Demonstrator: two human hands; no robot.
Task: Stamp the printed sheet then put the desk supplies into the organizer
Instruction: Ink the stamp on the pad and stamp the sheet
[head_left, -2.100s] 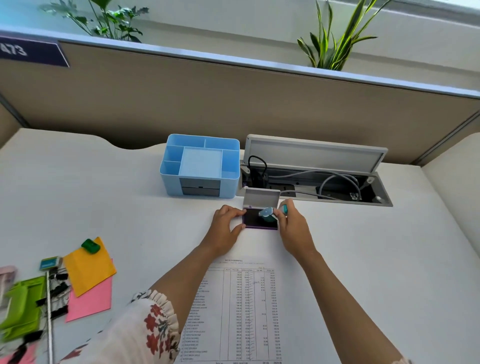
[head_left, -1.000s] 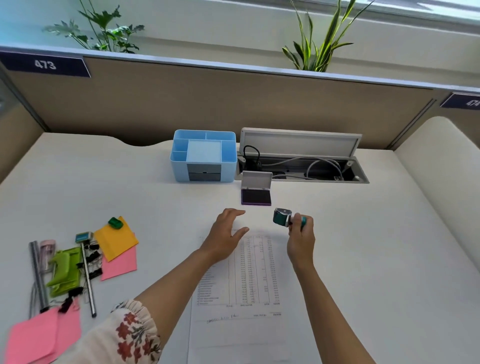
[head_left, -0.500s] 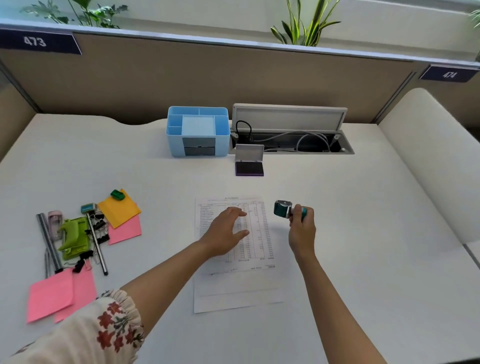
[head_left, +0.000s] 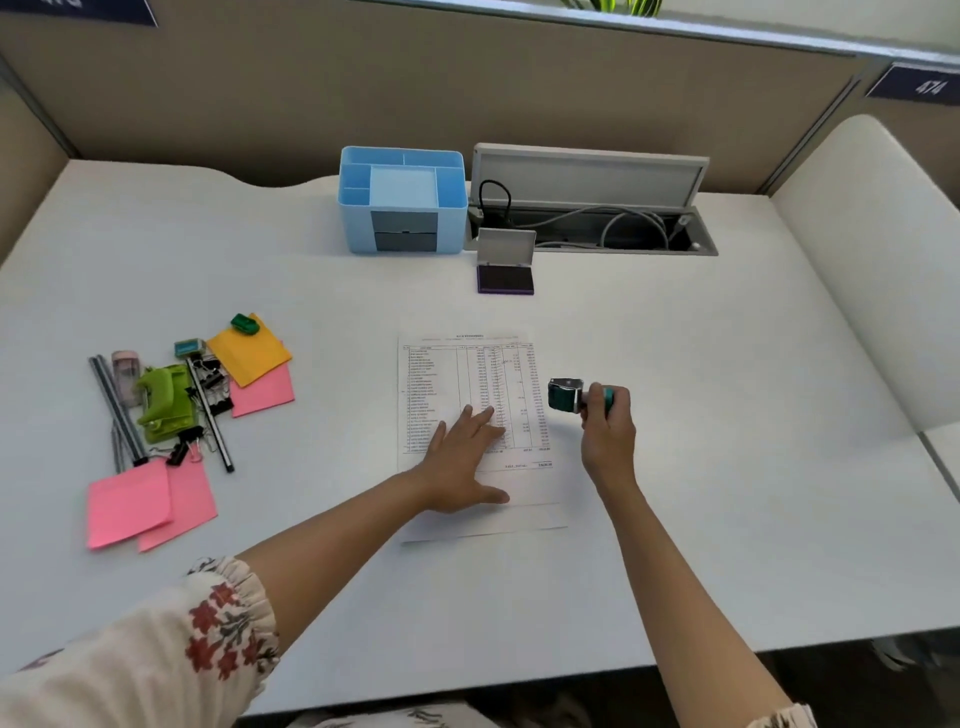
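The printed sheet (head_left: 447, 379) lies flat mid-desk. My left hand (head_left: 465, 462) rests open on its lower half, fingers spread. My right hand (head_left: 608, 434) holds a teal stamp (head_left: 566, 396) just past the sheet's right edge, its face turned left and lifted off the paper. An open purple ink pad (head_left: 505, 278) sits beyond the sheet. The blue organizer (head_left: 402, 200) stands at the back. Loose supplies lie at the left: a green stapler (head_left: 163, 402), pens (head_left: 117, 410), binder clips (head_left: 210, 387), orange (head_left: 249, 351) and pink sticky notes (head_left: 130, 501).
An open cable tray (head_left: 592, 228) with wires sits right of the organizer, behind the ink pad. A beige partition wall (head_left: 363, 88) closes the desk's back. The desk's front edge (head_left: 519, 686) runs below my forearms. A white curved panel (head_left: 872, 249) rises at the right.
My right hand lifted the stamp off the ink pad and drew it back beside the sheet. My left hand left the pad and settled lower on the paper.
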